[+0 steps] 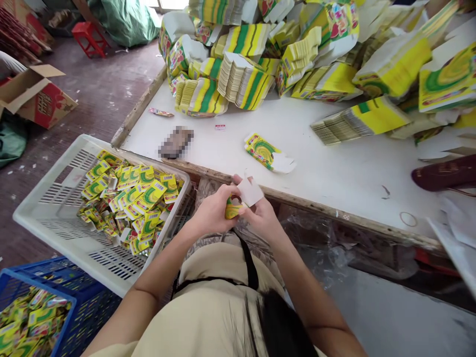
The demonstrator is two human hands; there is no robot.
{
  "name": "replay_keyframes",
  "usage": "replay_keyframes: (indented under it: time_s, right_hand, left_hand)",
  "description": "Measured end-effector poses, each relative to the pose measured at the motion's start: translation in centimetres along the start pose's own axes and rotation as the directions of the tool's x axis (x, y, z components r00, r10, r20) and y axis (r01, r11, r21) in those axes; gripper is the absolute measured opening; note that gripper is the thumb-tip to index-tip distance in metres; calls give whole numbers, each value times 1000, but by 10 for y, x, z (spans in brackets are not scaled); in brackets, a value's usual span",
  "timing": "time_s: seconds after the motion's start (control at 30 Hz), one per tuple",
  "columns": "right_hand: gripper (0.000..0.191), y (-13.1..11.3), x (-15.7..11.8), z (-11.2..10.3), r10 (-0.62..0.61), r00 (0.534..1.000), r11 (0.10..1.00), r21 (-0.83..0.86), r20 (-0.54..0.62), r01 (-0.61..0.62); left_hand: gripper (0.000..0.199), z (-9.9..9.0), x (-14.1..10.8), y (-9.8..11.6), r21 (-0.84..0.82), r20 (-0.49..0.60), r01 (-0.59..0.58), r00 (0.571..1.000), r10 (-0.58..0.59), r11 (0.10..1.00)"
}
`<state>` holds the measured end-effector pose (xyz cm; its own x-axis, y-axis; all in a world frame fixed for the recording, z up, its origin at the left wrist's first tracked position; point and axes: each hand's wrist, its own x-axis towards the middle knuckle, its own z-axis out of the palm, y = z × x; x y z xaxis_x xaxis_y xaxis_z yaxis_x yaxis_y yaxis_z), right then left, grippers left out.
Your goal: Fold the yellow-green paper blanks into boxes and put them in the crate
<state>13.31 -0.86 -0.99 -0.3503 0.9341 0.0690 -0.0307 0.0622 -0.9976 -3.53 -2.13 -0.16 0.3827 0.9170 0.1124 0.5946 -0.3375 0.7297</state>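
Observation:
Close to my body, just off the table's front edge, both hands hold a small yellow-and-green cardboard box (233,210) with a white flap (250,191) standing up. My left hand (217,208) is wrapped round its left side. On the right, the thumb and fingers of my right hand (262,215) pinch the box by the flap. Part of the box is hidden behind my fingers. Beyond my hands, another partly unfolded yellow box (266,151) lies on the white table (297,129), its white end flap sticking out to the right.
Bundles of flat cartons (245,79) are heaped along the table's far side. At my left stands a white crate (48,218) of small boxes, with a blue crate (89,302) below it. A dark pouch (446,173) lies at right; a red stool (89,38) stands on the floor.

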Motion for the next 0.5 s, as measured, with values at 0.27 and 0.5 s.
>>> replay_keyframes:
  time_s: [0.27,0.5]
  right_hand:
    - [55,7,-2,3,-269,963,882,-409,-27,235]
    - [61,7,-3,-1,-214,968,842,-477,131,251]
  left_hand:
    - [98,13,-1,-6,-16,-182,51,982,-53,999]
    - [53,-2,-7,-3,188,-180,160,976,-126,969]
